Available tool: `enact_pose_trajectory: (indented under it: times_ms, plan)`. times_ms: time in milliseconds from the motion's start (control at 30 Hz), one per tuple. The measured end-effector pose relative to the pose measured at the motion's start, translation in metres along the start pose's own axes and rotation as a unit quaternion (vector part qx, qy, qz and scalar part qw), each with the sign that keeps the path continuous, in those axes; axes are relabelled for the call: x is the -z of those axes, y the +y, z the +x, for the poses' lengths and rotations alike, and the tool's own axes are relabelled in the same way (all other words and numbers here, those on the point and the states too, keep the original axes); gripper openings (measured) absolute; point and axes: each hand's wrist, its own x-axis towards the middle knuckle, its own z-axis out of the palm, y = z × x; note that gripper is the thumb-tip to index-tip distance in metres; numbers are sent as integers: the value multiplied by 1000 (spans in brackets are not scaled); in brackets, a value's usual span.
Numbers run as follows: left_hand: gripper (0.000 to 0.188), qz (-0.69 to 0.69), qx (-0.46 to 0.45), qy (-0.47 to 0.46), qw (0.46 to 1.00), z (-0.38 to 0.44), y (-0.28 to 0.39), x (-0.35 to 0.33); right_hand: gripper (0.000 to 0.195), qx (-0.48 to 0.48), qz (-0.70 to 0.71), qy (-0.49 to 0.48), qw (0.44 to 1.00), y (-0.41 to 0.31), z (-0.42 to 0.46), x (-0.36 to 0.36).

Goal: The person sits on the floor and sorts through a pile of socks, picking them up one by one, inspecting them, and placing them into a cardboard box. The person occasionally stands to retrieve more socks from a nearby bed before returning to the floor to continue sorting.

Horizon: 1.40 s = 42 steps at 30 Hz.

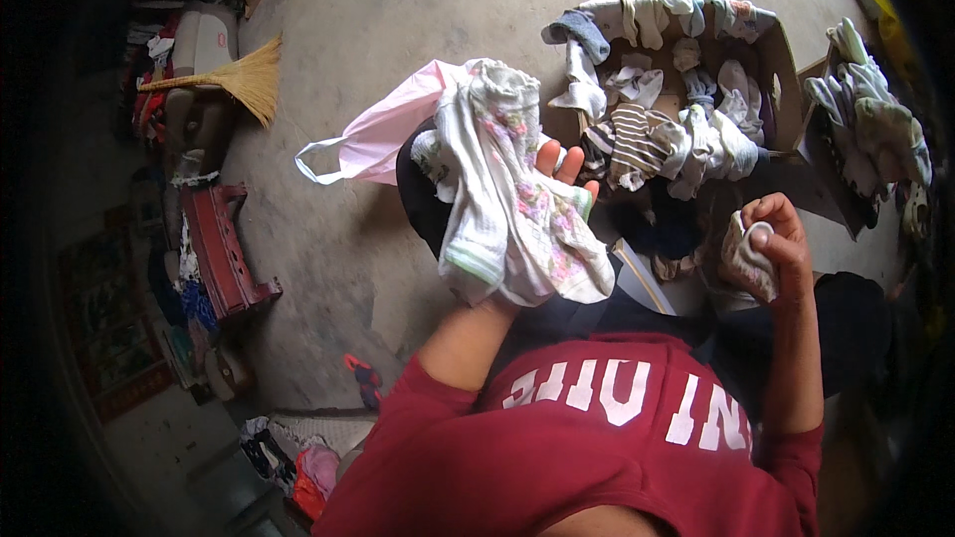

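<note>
Draped across the palm and wrist of my left hand (565, 162) are white socks with pink floral patterns (489, 194) and pale green edging. Only the fingertips and wrist of that hand show; the cloth hides the rest. At the right, my right hand (785, 239) pinches a small bunched sock (737, 257), whitish with faint pinkish marks, between thumb and fingers. The two hands are apart. Beyond them, a cardboard box (785, 89) has socks hung over its rim and more inside. A brown-and-white striped sock (638, 140) hangs over its near side.
Another sock-covered box (815, 138) stands at the far right. A pink bag (373, 127) with a pale handle lies beyond my left knee. On the left are a straw broom (239, 82) and a red stool (216, 250) on its side. The floor (373, 0) is concrete.
</note>
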Motion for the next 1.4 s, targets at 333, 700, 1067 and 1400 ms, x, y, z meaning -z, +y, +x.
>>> enact_pose_trajectory:
  times_ms: [333,700,1067,1400]
  plan:
    - [57,40,17,-65,997,12,-12,22,46,236,-432,-219,843,11,-7,-107]
    - [48,-1,113,-31,993,6,-14,18,38,-80,351,18,933,-1,23,-38]
    - [39,44,130,-136,981,16,-15,32,33,-5,395,40,918,20,-8,56]
    - [54,70,173,-96,978,27,-23,14,42,0,227,110,968,-36,-42,69]
